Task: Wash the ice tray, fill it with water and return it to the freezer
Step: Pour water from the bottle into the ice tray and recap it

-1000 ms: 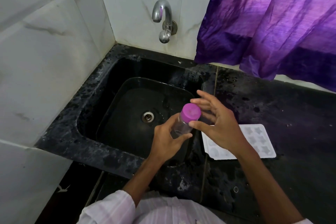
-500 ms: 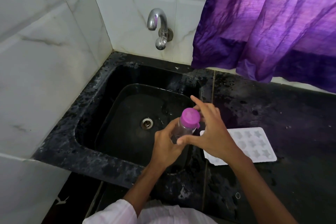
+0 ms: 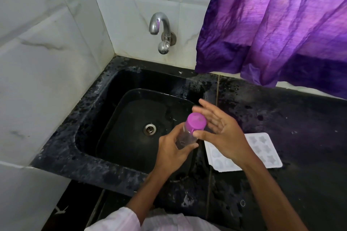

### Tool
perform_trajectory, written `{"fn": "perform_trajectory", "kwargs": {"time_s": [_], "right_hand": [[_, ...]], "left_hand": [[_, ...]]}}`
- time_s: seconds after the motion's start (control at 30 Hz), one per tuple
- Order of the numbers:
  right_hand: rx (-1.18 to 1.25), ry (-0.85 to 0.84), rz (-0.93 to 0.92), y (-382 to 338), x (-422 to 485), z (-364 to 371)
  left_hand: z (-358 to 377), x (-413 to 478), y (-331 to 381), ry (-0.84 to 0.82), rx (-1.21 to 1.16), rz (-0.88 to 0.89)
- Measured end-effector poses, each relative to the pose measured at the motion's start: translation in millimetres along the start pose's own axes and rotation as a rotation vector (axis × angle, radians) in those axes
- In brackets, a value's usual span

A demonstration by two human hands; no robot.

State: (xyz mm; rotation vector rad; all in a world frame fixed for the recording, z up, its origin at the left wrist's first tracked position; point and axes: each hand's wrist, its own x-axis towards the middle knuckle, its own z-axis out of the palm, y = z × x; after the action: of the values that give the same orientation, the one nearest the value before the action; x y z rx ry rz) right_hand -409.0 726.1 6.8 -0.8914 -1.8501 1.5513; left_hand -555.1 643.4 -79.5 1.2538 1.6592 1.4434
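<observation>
A clear plastic bottle [image 3: 185, 138] with a purple cap [image 3: 196, 122] is held over the right side of the black sink [image 3: 90, 131]. My left hand [image 3: 173, 151] grips the bottle's body from below. My right hand [image 3: 223, 133] rests against the cap, thumb under its rim and fingers spread beyond it. The white ice tray [image 3: 262, 148] with star-shaped and round cells lies flat on the black counter [image 3: 300, 137] right of the sink, partly hidden behind my right hand and wrist.
A chrome tap [image 3: 161, 32] juts from the white tiled wall above the sink, with no water running. The drain [image 3: 149, 129] sits in the basin's middle. A purple curtain [image 3: 272, 24] hangs over the counter's back right. The counter looks wet.
My right hand has turned around the cap, its fingers now spread wider past it. The view has tilted down a little; the bottle and tray stay in place.
</observation>
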Motion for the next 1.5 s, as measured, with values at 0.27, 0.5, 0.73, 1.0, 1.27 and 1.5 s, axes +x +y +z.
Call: {"fn": "perform_trajectory", "kwargs": {"time_s": [0.27, 0.5, 0.73, 1.0, 1.27, 1.5], "right_hand": [[-0.129, -0.052, 0.017, -0.2, -3.3, 7.0], [-0.286, 0.123, -0.06, -0.4, -5.2, 7.5], [-0.246, -0.064, -0.116, -2.5, -8.4, -9.9], [-0.414, -0.089, -0.048, -4.2, -8.0, -10.6], [-0.439, -0.006, -0.054, -7.2, -7.4, -7.6], [-0.395, 0.084, -0.162, -4.6, -9.2, 1.4]], "left_hand": [[3.0, -2.4, 4.6, -0.01, 0.015, 0.026], [4.4, -4.2, 4.0, -0.035, 0.008, 0.034], [5.8, -8.5, 0.3, -0.024, 0.017, 0.024], [6.2, -11.6, 1.2, -0.02, 0.025, 0.018], [4.9, -15.9, -2.5, -0.05, 0.067, 0.008], [3.5, -18.5, 1.6, -0.034, 0.059, 0.02]]}}
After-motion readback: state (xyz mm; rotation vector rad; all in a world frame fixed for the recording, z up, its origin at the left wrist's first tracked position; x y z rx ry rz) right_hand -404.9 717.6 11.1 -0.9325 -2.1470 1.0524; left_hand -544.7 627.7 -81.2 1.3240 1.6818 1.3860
